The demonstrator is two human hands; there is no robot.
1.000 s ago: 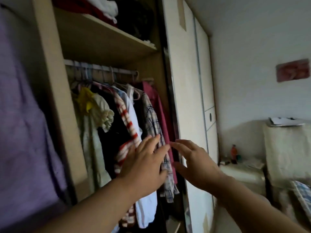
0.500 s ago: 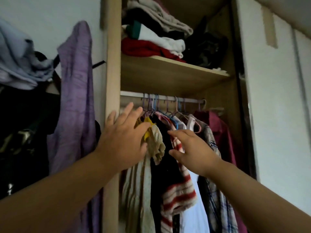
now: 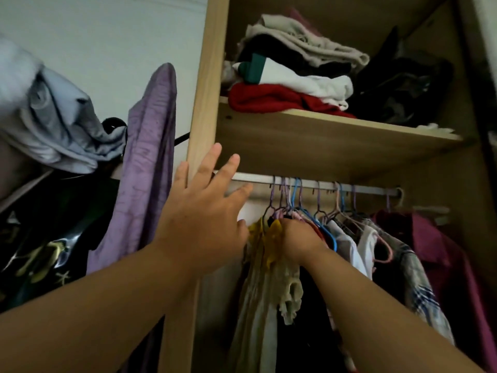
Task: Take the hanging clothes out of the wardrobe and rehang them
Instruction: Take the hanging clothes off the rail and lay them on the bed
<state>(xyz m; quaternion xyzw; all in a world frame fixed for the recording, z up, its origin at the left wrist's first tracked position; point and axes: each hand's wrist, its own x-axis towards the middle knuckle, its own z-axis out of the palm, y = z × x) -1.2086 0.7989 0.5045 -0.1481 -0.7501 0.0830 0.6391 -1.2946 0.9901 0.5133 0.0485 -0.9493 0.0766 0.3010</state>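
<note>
The left hand (image 3: 201, 219) is released, fingers spread and straight, raised in front of the wardrobe's upright side panel (image 3: 204, 90) and the left end of the rail (image 3: 322, 184); it touches no garment, and seems poised to steady or part the row. The right hand (image 3: 298, 238) is pushed into the left end of the hanging clothes (image 3: 349, 246), just below the hanger hooks (image 3: 295, 195). Its fingers are buried among the fabric and wires, so I cannot tell whether it grasps a hanger or only presses in. It sits just beside a yellow-collared pale garment (image 3: 271, 238), probably the first one to come off, since the end piece lifts out with least tangling. The clothes are all on the rail, packed tightly at the left, with a plaid shirt (image 3: 414, 270) and a maroon garment (image 3: 443, 251) further right. Above, a shelf (image 3: 322, 135) carries folded clothes (image 3: 282, 98), leaving little room to lift hooks clear. Outside the wardrobe to the left hang a purple cloth (image 3: 150, 146) and a pale blue garment (image 3: 53, 117).
</note>
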